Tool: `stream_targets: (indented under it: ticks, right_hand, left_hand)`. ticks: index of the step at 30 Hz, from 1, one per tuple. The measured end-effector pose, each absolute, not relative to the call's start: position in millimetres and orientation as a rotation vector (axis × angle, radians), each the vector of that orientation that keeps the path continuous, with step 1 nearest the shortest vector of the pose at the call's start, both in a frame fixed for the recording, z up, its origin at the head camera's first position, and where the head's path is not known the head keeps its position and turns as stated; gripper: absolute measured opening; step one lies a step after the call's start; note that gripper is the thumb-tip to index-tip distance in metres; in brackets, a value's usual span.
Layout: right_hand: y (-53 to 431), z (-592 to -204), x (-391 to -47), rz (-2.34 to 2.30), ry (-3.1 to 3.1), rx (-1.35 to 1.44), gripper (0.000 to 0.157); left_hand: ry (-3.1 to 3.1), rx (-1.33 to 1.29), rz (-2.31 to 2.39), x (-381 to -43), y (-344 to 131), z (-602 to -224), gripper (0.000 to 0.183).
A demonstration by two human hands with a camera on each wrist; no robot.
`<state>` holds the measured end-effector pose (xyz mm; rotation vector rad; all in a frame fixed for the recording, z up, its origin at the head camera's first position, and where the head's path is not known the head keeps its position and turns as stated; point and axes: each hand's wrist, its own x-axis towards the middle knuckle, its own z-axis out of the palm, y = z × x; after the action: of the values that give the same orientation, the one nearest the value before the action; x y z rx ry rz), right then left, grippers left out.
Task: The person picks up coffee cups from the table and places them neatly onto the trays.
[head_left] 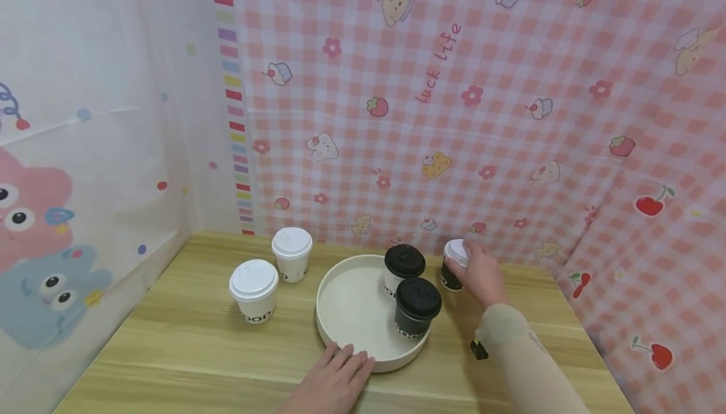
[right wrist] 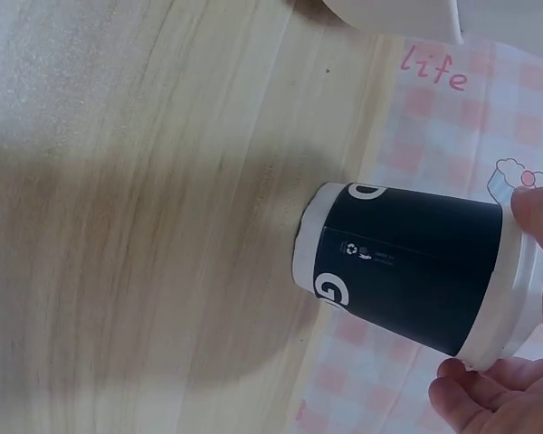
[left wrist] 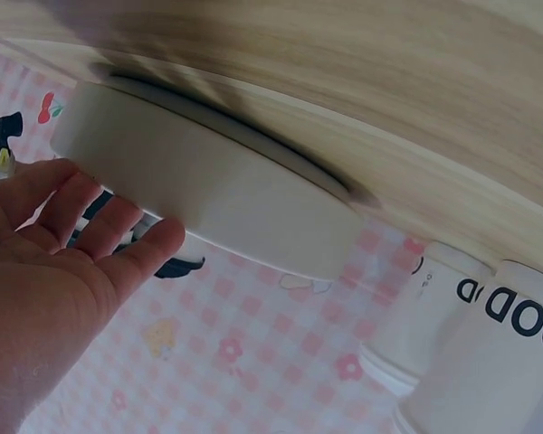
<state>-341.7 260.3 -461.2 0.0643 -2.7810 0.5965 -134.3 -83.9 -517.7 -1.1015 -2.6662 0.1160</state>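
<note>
In the head view my right hand [head_left: 482, 275] grips a dark paper cup [head_left: 452, 280] by its white lid, at the back right beside the tray. The right wrist view shows thumb and fingertips on either side of the lid, with the cup's dark sleeve [right wrist: 407, 262] uncovered and its base close to the table. My left hand [head_left: 331, 381] rests its fingers on the near rim of a round cream tray [head_left: 351, 307]. Inside the tray, at its right side, stand a white cup with a black lid [head_left: 404, 261] and a dark cup with a black lid [head_left: 416, 310].
Two white cups with white lids, a nearer one [head_left: 254, 291] and a farther one [head_left: 292, 255], stand left of the tray on the wooden table [head_left: 187, 338]. A pink checked cloth [head_left: 351, 55] hangs behind the table. A small black device [head_left: 479, 349] shows beneath the right wrist.
</note>
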Motion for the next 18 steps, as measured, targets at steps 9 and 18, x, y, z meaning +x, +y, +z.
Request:
stream_targets:
  ticks: [9, 18]
  right_hand:
    - [259, -452, -346, 0.48, -2.848, 0.136, 0.07]
    - [255, -444, -348, 0.521, -2.927, 0.109, 0.067]
  left_hand:
    - [-2.617, -1.086, 0.174, -133, -82, -519, 0.093]
    - [-2.643, -1.092, 0.178, -133, -80, -517, 0.093]
